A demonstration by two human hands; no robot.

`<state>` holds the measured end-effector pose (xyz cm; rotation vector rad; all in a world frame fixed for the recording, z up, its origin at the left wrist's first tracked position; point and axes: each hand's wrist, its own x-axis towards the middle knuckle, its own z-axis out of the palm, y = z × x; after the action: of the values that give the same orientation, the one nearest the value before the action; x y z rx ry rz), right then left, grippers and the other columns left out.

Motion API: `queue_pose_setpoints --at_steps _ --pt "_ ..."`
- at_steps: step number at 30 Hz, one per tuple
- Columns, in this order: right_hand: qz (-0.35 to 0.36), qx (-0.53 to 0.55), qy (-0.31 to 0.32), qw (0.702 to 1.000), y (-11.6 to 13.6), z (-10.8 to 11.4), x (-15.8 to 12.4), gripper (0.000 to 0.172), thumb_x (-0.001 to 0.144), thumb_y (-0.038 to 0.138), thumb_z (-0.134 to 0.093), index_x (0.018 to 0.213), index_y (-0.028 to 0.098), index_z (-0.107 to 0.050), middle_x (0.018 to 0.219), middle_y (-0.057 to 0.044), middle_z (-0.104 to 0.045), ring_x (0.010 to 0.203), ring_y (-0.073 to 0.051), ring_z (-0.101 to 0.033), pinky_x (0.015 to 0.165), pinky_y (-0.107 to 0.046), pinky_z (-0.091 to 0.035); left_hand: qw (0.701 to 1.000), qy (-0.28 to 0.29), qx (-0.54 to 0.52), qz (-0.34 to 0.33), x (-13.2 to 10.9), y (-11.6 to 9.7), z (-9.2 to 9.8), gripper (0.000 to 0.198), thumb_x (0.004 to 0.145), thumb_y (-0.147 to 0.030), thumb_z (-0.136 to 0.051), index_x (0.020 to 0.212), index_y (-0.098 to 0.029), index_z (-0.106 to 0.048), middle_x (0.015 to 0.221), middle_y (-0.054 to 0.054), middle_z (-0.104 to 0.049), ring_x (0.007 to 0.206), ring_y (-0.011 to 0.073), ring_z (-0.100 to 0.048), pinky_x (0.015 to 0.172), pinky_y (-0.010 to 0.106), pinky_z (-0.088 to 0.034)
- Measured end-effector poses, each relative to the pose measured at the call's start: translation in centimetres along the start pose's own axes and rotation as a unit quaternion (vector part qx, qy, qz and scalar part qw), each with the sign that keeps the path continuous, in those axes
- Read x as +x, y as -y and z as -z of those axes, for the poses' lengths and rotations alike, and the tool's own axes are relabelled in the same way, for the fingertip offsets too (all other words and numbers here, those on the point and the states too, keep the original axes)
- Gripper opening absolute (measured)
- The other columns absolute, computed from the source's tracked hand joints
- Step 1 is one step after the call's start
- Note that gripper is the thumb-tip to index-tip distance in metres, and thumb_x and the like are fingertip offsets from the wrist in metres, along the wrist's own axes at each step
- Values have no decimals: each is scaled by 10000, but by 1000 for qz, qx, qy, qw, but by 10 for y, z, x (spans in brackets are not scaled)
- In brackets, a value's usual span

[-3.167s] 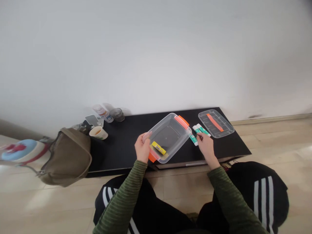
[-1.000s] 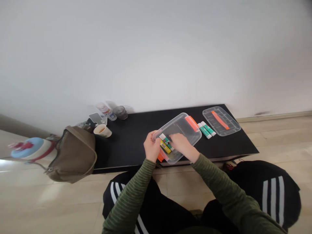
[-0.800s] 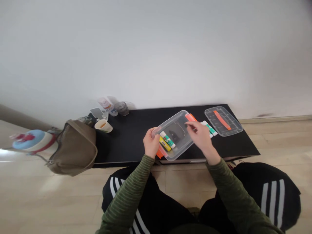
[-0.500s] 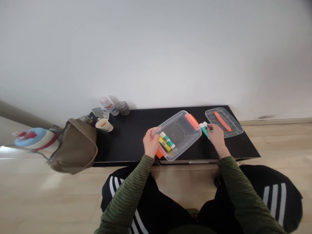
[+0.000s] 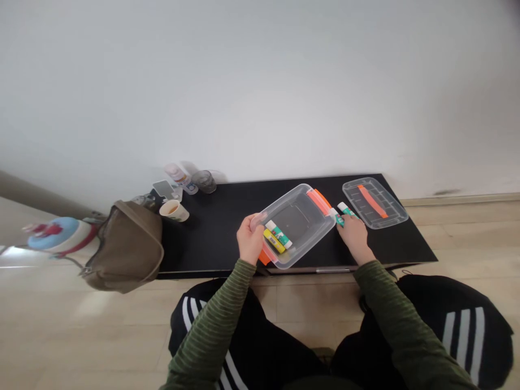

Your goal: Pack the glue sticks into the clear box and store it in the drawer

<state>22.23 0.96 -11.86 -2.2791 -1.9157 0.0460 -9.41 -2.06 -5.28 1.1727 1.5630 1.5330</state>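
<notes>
My left hand (image 5: 250,238) is closed on the left end of a clear plastic box (image 5: 312,238) with orange clips, tilted above the black table. Inside the box, a green-and-white glue stick (image 5: 279,234) lies beside a yellow stick (image 5: 274,241) near my left thumb. To the right of the box, my right hand (image 5: 353,236) has its fingers closed around a green-and-white glue stick (image 5: 337,217). A second such glue stick (image 5: 344,208) lies right beside it, partly under the hand; whether the fingers also grip that one is unclear.
The clear lid (image 5: 392,214) with an orange handle lies at the table's (image 5: 219,227) right end. At the left are a paper cup (image 5: 174,211) of drink, a grey glass (image 5: 204,181), a white bottle (image 5: 181,177) and a brown bag (image 5: 130,244). A wall stands behind.
My right hand has moved slightly left and down, its fingers now around the nearer glue stick, which has separated a little from the other. The box and left hand stay almost in place.
</notes>
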Motion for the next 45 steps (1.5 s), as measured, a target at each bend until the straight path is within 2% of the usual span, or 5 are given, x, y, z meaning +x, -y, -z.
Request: queue_pose_setpoints --at_steps 6,15,20,28,45 --pt "-35 97 -30 994 -2 3 -7 334 883 302 -528 1132 127 -666 1038 -154 -688 958 -265 -621 814 -340 -428 1000 0 7 -1 -1 -3 0 329 661 -146 -544 953 -168 -696 941 37 -720 848 177 -647 784 275 -497" --pt "-20 350 -276 895 38 66 -41 433 871 418 -550 1227 174 -588 1071 -105 -665 693 -159 -575 701 -319 -491 1000 14 7 -7 -2 -6 -1 345 659 -140 -539 966 -164 -695 946 39 -725 842 176 -653 780 274 -504" --pt "114 369 -108 916 86 79 -49 358 843 312 -579 1176 186 -616 1064 -82 -690 741 -165 -621 732 -309 -513 999 18 24 -20 -3 -7 -2 335 667 -146 -548 966 -163 -697 952 45 -727 861 185 -661 810 291 -507" --pt "172 100 154 968 135 70 -30 284 894 245 -525 1138 141 -628 1098 -144 -703 1037 -269 -656 856 -330 -476 999 25 33 -32 -8 -15 -2 339 671 -144 -547 972 -169 -701 965 42 -731 862 183 -656 814 290 -505" --pt "164 45 237 956 154 40 -21 224 909 182 -521 1067 129 -671 1127 -185 -687 1040 -253 -669 825 -309 -491 997 54 39 -37 -14 -19 -7 343 673 -122 -534 970 -174 -699 925 28 -723 807 163 -641 767 266 -500"
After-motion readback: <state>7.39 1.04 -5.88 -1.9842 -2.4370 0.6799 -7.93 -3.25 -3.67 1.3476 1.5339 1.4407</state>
